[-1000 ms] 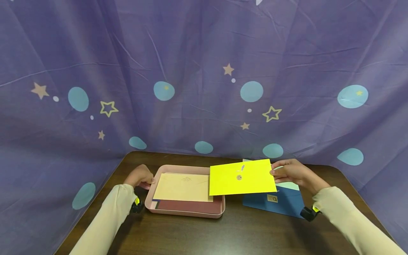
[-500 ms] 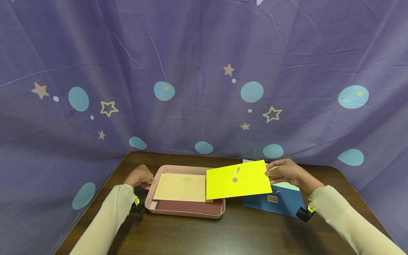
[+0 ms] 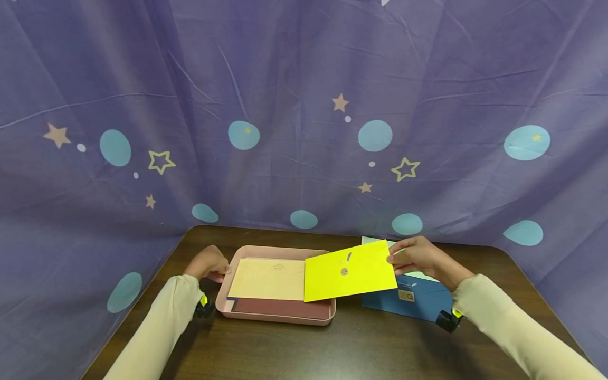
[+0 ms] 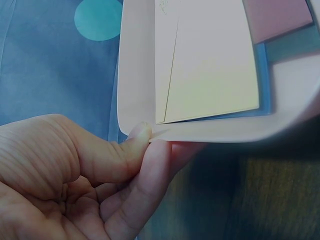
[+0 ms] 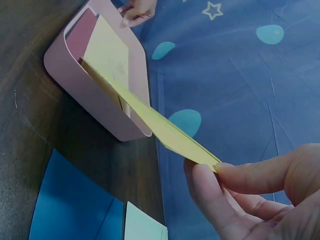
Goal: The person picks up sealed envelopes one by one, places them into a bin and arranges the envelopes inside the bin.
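While left hand [image 3: 209,262] grips tray [image 3: 280,317], right hand [image 3: 418,256] pinches yellow envelope [image 3: 350,270]

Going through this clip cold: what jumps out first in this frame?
The bright yellow envelope, pinched at its right edge by the right hand, hangs tilted with its left end over the pink tray. The left hand pinches the tray's left rim; a cream envelope lies inside. A blue envelope lies on the table to the right.

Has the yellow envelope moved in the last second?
Yes. The yellow envelope has slid left, farther over the pink tray, which has stayed put.
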{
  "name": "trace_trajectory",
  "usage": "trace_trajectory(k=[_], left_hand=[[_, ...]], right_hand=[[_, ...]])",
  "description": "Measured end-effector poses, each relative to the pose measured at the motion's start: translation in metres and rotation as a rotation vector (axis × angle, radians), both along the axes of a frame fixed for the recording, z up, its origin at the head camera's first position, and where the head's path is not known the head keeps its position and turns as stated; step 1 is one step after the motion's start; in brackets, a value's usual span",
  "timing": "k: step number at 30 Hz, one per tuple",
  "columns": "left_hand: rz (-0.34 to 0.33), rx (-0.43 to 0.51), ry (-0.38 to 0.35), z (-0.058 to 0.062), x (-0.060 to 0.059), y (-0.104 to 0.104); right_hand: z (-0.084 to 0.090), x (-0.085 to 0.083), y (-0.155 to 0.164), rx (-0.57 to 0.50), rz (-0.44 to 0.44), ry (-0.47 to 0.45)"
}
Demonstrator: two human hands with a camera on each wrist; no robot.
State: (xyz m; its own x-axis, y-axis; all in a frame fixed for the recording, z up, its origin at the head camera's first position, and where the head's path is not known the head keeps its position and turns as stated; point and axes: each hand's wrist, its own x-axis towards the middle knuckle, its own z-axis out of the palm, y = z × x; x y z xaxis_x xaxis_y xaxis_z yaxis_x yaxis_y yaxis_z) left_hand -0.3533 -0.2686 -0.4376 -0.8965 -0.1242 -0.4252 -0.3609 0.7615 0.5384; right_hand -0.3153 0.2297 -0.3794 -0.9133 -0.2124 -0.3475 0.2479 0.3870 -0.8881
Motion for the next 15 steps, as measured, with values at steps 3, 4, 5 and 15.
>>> trace_trajectory(k=[3, 4, 5, 15], left_hand=[[0.005, 0.007, -0.001, 0.001, 0.001, 0.001], [0.008, 0.011, -0.002, 0.001, 0.001, 0.001], [0.01, 0.013, -0.004, 0.001, 0.001, 0.001], [0.019, 0.015, -0.004, -0.001, -0.002, 0.0]], right_hand=[[0.0, 0.001, -0.004, 0.001, 0.008, 0.003], [0.0, 0.001, -0.006, 0.001, 0.007, 0.005], [0.001, 0.001, -0.007, 0.003, 0.008, 0.006], [0.0, 0.003, -0.017, 0.044, 0.015, 0.02]])
